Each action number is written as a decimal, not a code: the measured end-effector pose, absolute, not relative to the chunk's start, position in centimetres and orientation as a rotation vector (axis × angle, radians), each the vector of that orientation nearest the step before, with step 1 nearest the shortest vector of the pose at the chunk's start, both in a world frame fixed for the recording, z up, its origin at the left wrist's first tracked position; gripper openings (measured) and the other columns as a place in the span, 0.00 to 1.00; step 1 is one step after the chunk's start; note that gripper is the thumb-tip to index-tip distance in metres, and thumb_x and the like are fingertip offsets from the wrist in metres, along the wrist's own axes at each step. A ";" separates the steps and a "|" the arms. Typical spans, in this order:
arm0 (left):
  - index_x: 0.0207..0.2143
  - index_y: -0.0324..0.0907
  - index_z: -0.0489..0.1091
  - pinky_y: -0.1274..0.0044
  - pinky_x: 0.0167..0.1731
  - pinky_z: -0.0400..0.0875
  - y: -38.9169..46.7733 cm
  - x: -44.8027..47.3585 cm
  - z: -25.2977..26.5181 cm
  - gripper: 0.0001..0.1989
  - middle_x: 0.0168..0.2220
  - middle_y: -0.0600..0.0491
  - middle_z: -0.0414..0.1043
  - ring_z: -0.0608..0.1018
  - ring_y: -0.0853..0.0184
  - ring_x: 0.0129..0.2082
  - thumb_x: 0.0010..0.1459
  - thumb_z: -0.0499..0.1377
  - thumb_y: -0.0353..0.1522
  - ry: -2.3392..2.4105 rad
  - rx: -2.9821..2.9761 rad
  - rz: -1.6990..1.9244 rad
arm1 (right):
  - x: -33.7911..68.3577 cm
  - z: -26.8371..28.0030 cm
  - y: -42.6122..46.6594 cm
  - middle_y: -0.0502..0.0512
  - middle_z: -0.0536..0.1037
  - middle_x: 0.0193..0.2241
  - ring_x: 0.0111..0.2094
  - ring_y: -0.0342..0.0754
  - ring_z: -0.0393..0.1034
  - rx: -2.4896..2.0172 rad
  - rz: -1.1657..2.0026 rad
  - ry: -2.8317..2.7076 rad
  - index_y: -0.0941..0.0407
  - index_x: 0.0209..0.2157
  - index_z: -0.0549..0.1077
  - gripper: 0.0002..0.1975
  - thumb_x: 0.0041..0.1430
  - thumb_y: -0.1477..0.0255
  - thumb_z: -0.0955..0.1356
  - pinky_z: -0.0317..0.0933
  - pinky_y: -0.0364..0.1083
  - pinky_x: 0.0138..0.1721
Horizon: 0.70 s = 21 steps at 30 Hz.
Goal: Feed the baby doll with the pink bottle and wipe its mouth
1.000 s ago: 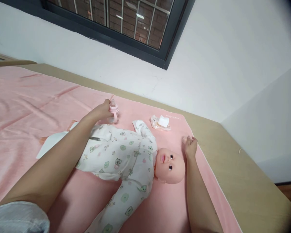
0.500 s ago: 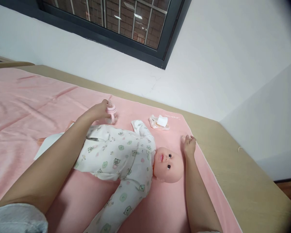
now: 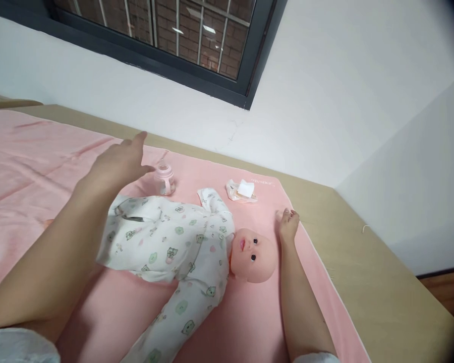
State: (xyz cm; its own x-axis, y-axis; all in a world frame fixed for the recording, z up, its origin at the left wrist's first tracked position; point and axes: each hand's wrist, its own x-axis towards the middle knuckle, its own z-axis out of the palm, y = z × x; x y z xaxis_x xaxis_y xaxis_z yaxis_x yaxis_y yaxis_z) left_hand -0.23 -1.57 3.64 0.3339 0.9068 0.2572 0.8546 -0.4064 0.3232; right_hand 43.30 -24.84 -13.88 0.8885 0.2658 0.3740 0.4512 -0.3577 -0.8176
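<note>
My left hand (image 3: 123, 159) is open, fingers apart, in the air just left of the baby bottle (image 3: 165, 179). The bottle stands upright on the pink blanket, with a pink collar, handles and a bare teat on top. A baby doll (image 3: 253, 254) lies on its back, head to the right, in a white top with green and pink animal prints. Above the doll's head my right hand (image 3: 288, 225) rests on the blanket, fingers curled round a small pale pink thing (image 3: 279, 216), mostly hidden. My left forearm covers the doll's lower body.
A small clear wrapper with a white square piece (image 3: 245, 188) lies between the bottle and my right hand. The pink blanket (image 3: 257, 322) covers most of a wooden surface (image 3: 366, 282). Behind it rise a white wall (image 3: 196, 128) and a dark-framed window (image 3: 245, 85).
My left hand has let go of the bottle and moved up and left, its fingers spreading. The bottle stays standing. My right hand keeps its place beside the doll's head. The view has shifted slightly.
</note>
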 end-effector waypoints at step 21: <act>0.41 0.40 0.79 0.69 0.38 0.73 -14.8 20.8 3.0 0.16 0.34 0.46 0.81 0.80 0.56 0.32 0.52 0.57 0.31 0.456 2.643 -0.365 | 35.5 -11.0 -22.9 0.58 0.74 0.35 0.40 0.52 0.64 -1.826 -0.027 -1.415 0.54 0.31 0.69 0.20 0.67 0.60 0.54 0.58 0.50 0.43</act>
